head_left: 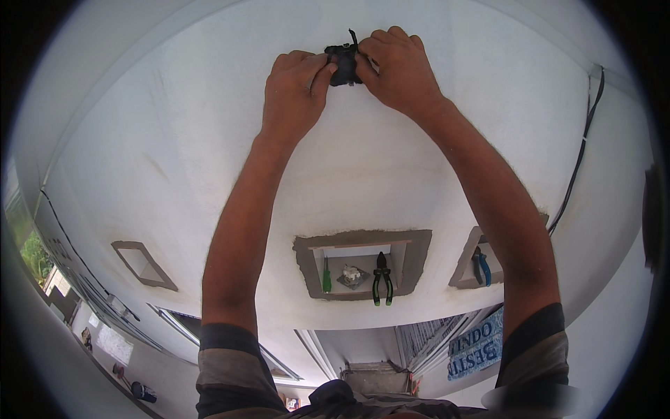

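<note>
High on the white wall point(335, 160), both hands hold a small black, squarish piece point(344, 70) that looks like an electrical box. A short black cable end point(353, 36) sticks up from its top. My left hand point(296, 87) grips the left edge between thumb and fingers. On the other side, my right hand point(399, 70) pinches the upper right edge, close to the cable end. Its fingertips partly cover that edge, so exactly what they pinch is hard to make out.
Below, a wall niche point(423, 269) holds a green screwdriver point(326, 276), a small white piece on a grey plate point(353, 276) and green-handled pliers point(381, 283). Blue-handled pliers point(481, 267) lie in the right niche. Another niche point(145, 265) is at left. A black cable point(583, 143) runs down the right.
</note>
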`<move>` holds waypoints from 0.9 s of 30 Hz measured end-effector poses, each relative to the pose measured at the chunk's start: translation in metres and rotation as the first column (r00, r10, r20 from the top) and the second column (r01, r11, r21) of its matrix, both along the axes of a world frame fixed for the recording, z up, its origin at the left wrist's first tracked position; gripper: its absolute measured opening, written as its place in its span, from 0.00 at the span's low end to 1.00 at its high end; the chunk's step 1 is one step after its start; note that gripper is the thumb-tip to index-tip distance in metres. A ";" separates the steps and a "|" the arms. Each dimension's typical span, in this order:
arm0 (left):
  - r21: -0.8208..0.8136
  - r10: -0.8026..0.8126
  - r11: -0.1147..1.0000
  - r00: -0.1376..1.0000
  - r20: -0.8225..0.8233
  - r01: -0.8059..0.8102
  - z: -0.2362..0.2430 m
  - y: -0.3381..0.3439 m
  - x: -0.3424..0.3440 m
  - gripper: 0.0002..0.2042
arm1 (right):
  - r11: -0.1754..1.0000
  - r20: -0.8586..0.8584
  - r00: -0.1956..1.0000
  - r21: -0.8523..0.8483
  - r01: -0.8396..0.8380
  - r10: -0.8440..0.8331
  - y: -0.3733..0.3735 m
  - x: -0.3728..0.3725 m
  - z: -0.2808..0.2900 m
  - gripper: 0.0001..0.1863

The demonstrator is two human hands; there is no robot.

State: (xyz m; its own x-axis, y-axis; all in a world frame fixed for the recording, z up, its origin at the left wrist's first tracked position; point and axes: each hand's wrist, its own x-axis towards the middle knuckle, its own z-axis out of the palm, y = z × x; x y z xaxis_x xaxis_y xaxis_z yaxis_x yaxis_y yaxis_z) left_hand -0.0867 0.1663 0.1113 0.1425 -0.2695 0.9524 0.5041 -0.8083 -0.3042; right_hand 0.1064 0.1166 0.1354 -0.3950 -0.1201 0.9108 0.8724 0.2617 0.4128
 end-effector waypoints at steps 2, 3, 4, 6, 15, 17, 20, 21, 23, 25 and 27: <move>-0.045 -0.028 0.999 0.998 0.048 0.030 -0.001 -0.002 -0.001 0.07 | 0.999 0.003 0.999 0.002 0.034 -0.034 -0.001 0.001 0.003 0.05; -0.106 -0.062 0.992 0.995 0.084 0.071 -0.002 -0.005 0.000 0.07 | 1.000 0.012 1.000 -0.003 0.029 -0.029 -0.001 -0.001 0.002 0.05; -0.164 -0.093 0.980 0.988 0.122 0.113 -0.004 -0.007 0.001 0.07 | 1.000 0.022 0.999 -0.008 0.024 -0.024 -0.001 -0.003 -0.001 0.05; -0.394 -0.131 0.897 0.972 0.197 0.200 0.002 -0.023 0.003 0.07 | 0.998 0.007 1.000 -0.064 0.026 -0.025 -0.001 -0.003 -0.007 0.06; -0.106 -0.147 0.983 0.989 0.013 0.147 -0.026 -0.016 0.026 0.06 | 0.790 -0.384 0.907 -0.496 -0.360 0.172 -0.027 -0.010 0.013 0.13; -0.032 -0.118 0.993 0.993 -0.009 0.117 -0.026 -0.009 0.031 0.06 | 0.725 -0.369 0.919 -0.593 -0.350 0.142 -0.028 -0.022 0.020 0.13; -0.125 -0.121 0.984 0.991 0.059 0.128 -0.026 -0.014 0.031 0.06 | 0.561 -0.279 0.958 -0.785 -0.264 0.062 -0.035 -0.025 0.042 0.12; -0.134 -0.162 0.976 0.982 0.094 0.174 -0.026 -0.012 0.030 0.05 | 0.550 -0.374 0.921 -0.750 -0.368 0.107 -0.039 -0.023 0.042 0.12; -0.145 -0.240 0.953 0.957 0.164 0.264 -0.024 -0.009 0.024 0.04 | 0.515 -0.549 0.813 -0.649 -0.560 0.193 -0.046 -0.014 0.040 0.11; -0.310 -0.278 0.899 0.949 0.148 0.311 -0.018 -0.019 0.020 0.05 | 0.676 -0.445 0.871 -0.577 -0.458 0.210 -0.036 0.004 0.022 0.11; -0.391 -0.392 0.812 0.901 0.185 0.433 -0.014 -0.023 0.013 0.07 | 0.743 -0.351 0.915 -0.554 -0.375 0.200 -0.033 0.000 0.007 0.12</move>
State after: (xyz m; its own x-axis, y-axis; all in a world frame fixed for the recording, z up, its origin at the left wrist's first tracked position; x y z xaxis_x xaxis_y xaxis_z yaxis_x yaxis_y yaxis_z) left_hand -0.0734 0.1434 0.0975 0.0145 0.1371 0.9904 0.1030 -0.9855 0.1349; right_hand 0.1063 0.0838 0.1427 -0.1801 0.4131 0.8927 0.7616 0.6329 -0.1392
